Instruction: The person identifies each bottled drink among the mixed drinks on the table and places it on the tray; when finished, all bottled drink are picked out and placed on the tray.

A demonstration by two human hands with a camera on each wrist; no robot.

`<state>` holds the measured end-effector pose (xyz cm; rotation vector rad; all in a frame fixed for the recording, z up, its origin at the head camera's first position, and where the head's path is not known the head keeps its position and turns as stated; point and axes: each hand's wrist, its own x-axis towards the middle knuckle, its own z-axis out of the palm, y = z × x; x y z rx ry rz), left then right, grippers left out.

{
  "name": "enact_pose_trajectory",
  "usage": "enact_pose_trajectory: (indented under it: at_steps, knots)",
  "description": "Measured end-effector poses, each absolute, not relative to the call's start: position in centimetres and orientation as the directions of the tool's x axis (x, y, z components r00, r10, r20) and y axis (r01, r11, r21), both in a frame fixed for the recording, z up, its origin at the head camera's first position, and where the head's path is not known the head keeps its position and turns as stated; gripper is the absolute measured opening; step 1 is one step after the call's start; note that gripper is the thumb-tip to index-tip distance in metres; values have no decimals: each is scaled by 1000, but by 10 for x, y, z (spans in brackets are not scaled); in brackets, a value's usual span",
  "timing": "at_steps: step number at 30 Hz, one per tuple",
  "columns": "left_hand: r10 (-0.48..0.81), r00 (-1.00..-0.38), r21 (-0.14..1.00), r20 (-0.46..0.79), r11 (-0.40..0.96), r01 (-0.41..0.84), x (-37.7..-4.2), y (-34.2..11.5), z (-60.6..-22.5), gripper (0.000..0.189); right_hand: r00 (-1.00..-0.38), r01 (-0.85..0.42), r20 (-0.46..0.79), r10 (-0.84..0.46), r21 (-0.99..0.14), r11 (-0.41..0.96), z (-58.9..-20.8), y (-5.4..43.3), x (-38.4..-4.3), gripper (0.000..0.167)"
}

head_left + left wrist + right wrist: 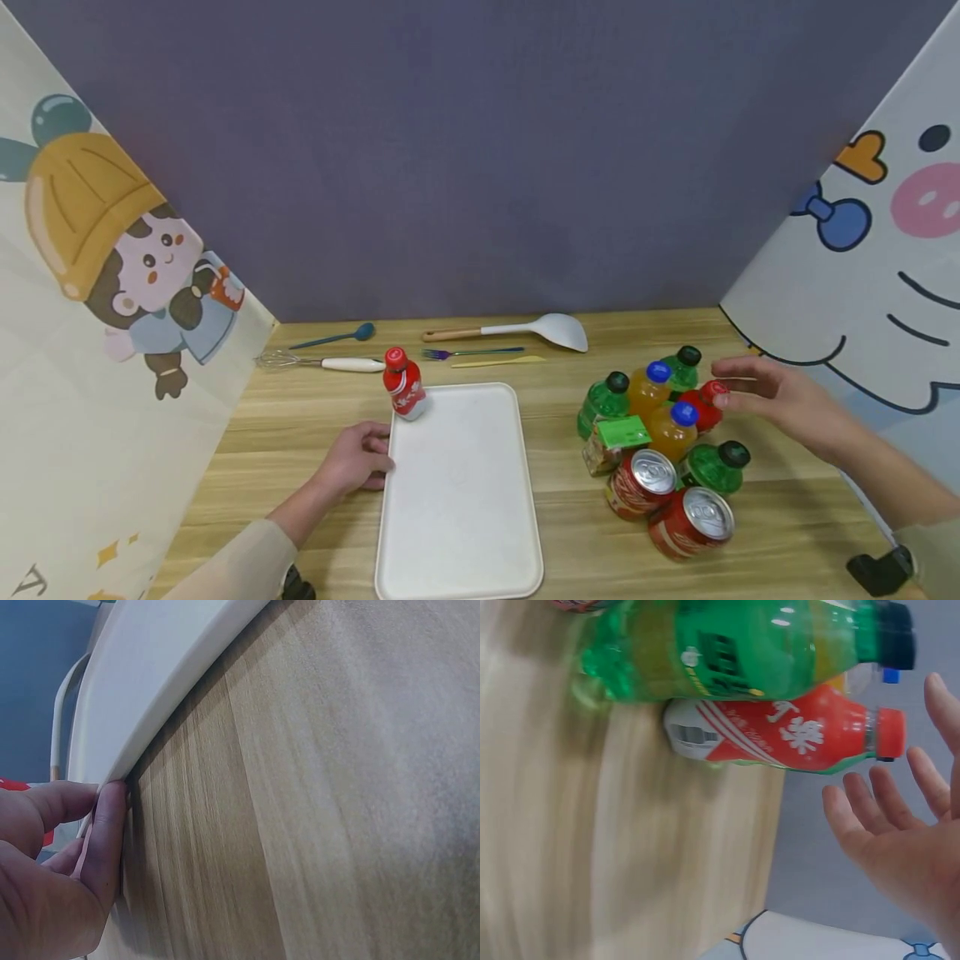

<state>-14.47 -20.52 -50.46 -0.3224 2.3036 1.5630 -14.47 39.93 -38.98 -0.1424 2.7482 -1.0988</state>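
My left hand (354,458) pinches the left rim of a white rectangular tray (457,492); the left wrist view shows thumb and fingers (105,825) at the rim. At the tray's far left corner stands a red-and-white cola bottle (406,390). On the right, my right hand (798,407) is beside a second cola bottle (703,407) with a red cap. In the right wrist view its fingers are spread, apart from the cap of that cola bottle (795,731). A green soda bottle (735,649) partly covers the cola bottle there.
Around the second cola bottle cluster green bottles (606,402), orange-drink bottles (670,432), a small green-topped box (611,446) and two red cans (692,523). Along the back lie a whisk (345,364), blue spoon (337,337), spatula (555,330), fork (480,353) and gold knife (498,362).
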Motion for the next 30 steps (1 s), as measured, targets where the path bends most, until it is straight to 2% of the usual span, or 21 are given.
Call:
enact_pose_trajectory:
  at_steps: [30]
  knots:
    - [-5, -916, 855, -402, 355, -377, -147, -208, -512, 58, -965, 57, -210, -156, -750, 659, -423, 395, -142, 63]
